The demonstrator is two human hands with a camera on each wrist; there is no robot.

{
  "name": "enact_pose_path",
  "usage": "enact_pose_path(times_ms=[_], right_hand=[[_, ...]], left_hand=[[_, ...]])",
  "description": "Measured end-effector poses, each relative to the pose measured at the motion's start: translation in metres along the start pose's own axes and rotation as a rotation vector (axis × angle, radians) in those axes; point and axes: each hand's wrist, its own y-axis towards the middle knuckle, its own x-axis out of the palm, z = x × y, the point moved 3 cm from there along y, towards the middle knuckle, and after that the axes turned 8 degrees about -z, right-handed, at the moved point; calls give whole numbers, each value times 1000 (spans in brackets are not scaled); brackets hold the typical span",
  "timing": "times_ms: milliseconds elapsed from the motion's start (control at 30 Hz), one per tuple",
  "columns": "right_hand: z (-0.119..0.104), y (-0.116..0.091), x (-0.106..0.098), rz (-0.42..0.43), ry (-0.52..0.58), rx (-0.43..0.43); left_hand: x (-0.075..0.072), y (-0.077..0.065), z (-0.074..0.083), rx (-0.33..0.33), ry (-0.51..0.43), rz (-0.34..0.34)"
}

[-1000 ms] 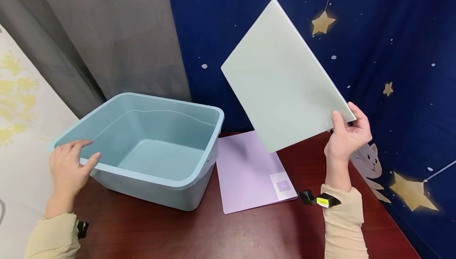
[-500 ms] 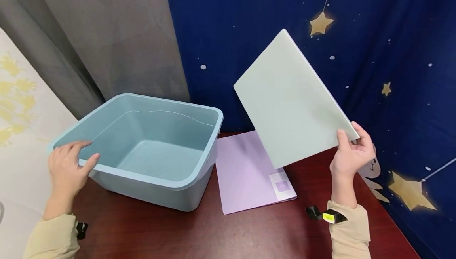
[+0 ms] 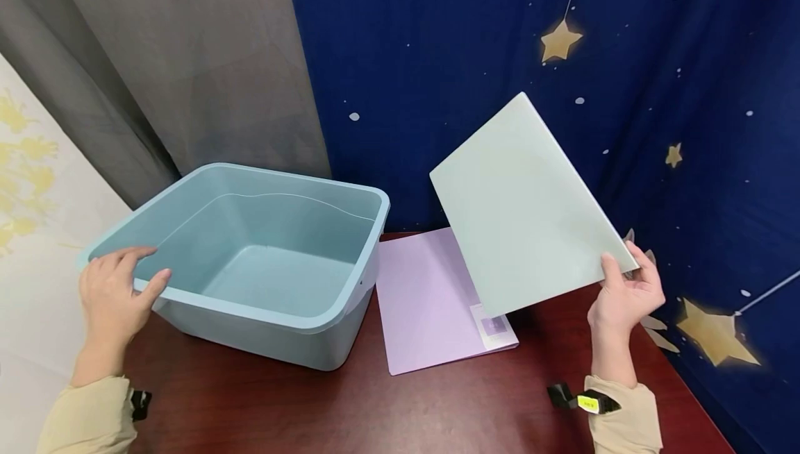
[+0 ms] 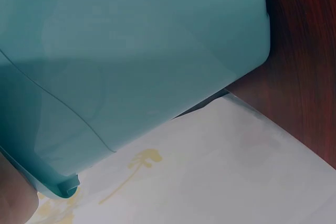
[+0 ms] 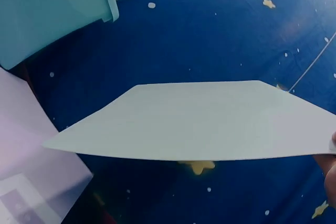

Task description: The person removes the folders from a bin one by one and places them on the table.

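Observation:
A pale green folder [image 3: 531,211] hangs tilted in the air in the head view, its lower left corner overlapping a purple folder [image 3: 425,301] on the table. My right hand [image 3: 628,294] pinches the green folder by its right corner, thumb on the front face and fingers behind. In the right wrist view the green folder [image 5: 205,121] appears nearly edge-on. My left hand [image 3: 115,291] rests on the near left corner of a large blue-green plastic tub [image 3: 250,312], fingers reaching over the rim. Only a small part of that hand [image 4: 13,195] shows in the left wrist view.
The tub stands on a dark red wooden table [image 3: 400,412], left of the purple folder, which has a label at its lower right. A navy curtain [image 3: 437,44] with stars and a grey curtain [image 3: 206,58] hang behind. A white patterned surface [image 3: 44,287] borders the left side.
My right hand has moved down and slightly right with the green folder, which now overlaps the purple folder's label. My left hand stays on the tub's rim.

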Motion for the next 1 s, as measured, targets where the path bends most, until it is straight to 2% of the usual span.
enact_pose_path(times_ms=[267, 467, 733, 1000], right_hand=[[3, -4, -14, 23, -71, 24], [6, -9, -27, 62, -140, 104], [10, -12, -46, 109, -140, 139], [17, -15, -61, 135, -175, 185]], left_hand=[[1, -1, -2, -12, -8, -11], [1, 0, -4, -8, -1, -1], [2, 0, -3, -22, -7, -16], [2, 1, -4, -4, 1, -4]])
